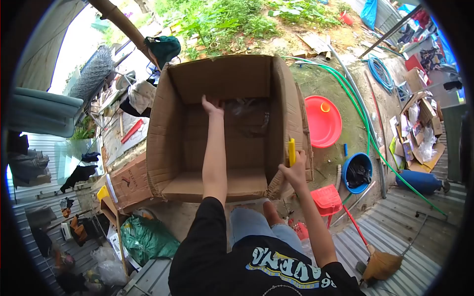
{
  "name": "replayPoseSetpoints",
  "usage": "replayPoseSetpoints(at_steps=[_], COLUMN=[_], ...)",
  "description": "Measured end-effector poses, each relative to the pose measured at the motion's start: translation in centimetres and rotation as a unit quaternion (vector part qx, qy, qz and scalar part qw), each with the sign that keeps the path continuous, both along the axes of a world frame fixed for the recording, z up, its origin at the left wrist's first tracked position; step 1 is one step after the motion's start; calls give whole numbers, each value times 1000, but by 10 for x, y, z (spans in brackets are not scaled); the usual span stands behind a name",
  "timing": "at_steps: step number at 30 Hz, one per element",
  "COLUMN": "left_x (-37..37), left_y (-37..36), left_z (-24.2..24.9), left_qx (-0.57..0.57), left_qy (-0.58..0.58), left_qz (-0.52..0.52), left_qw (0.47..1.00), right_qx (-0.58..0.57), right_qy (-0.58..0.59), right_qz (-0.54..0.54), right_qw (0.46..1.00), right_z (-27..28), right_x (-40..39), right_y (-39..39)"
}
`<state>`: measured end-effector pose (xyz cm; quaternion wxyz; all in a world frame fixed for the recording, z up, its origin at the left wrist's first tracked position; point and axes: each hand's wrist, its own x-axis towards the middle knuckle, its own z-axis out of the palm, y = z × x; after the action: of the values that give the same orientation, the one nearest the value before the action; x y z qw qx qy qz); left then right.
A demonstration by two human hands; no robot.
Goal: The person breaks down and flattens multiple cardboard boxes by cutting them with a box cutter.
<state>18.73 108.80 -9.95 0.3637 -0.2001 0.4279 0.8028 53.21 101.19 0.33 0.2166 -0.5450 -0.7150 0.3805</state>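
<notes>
A large brown cardboard box (224, 153) stands in front of me, its open side facing me. My left hand (213, 105) reaches deep inside it, near the far inner wall, fingers apart and nothing visible in them. Clear plastic (242, 107) lies to the right of that hand inside the box. At the box's right front edge, my right hand (295, 171) is closed around a yellow box cutter (292, 152), which points up along the side wall. Whether its blade is out cannot be made out.
Right of the box are a red basin (323, 133), a blue tub (364, 167) with a black bag, a red dustpan (327, 199) and a green hose (353, 96). A flattened carton (129, 181) and green sack (148, 238) lie left. A broom (380, 266) lies lower right.
</notes>
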Motion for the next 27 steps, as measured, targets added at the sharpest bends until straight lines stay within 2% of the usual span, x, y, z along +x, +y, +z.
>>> replayPoseSetpoints(at_steps=[1, 2, 3, 5, 7, 9, 11, 12, 14, 15, 16, 17, 18, 19, 20, 21, 23, 25, 26, 27], left_x=[0, 4, 7, 6, 14, 32, 63, 64, 45, 33, 25, 8, -11, -25, -40, -47, -53, -58, -56, -52], left_y=[-4, -9, -15, -18, -26, -38, -54, -68, -74, -59, -35, -15, 6, 33, 56, 70, 90, 106, 105, 104], left_z=[5, 9, 8, -9, -12, -1, 92, 125, 177, 200, 227, 235, 238, 225, 207, 189, 158, 139, 125, 125], left_qx=[1, 56, 107, 79, 52, 19, -152, -122, -79, -62, -28, -45, -60, -103, -186, -182, -303, -305, -366, -366], left_qy=[1, -36, -75, -114, -151, 79, 297, 340, 516, 638, 700, 748, 786, 823, 859, 859, 849, 605, 629, 625], left_qz=[6, -17, -43, -8, 25, 79, 137, 94, 47, 43, 43, -43, -129, -176, -228, -229, -379, -641, -605, -609], left_qw=[1000, 998, 990, 990, 987, 994, 933, 928, 852, 766, 713, 661, 602, 530, 420, 421, 211, 362, 322, 323], right_qx=[-71, -143, -146, -262, -279, -305, -316, -286, -261, -264, -202, -138, -161, -160, -160, -159, -189, -208, -214, -241], right_qy=[70, 125, 124, 223, 193, 212, 186, 190, 182, 184, 173, 161, 136, 137, 142, 147, 122, 127, 125, 157], right_qz=[28, 38, 37, 47, 58, 58, 69, 96, 152, 153, 196, 236, 251, 248, 243, 238, 235, 200, 199, 144], right_qw=[995, 981, 981, 938, 939, 927, 928, 934, 936, 934, 944, 948, 945, 946, 946, 947, 946, 949, 948, 947], right_z=[-7, -15, -12, 5, 8, -9, -18, -12, 4, 6, 7, 8, 8, 8, 8, 8, 12, 11, 8, 2], right_x=[10, 21, 25, 34, 43, 53, 59, 55, 48, 47, 47, 48, 51, 53, 56, 58, 66, 69, 69, 68], right_y=[6, 8, 10, 10, 14, 18, 23, 24, 20, 15, 10, 6, 1, -4, -9, -11, -15, -20, -22, -24])
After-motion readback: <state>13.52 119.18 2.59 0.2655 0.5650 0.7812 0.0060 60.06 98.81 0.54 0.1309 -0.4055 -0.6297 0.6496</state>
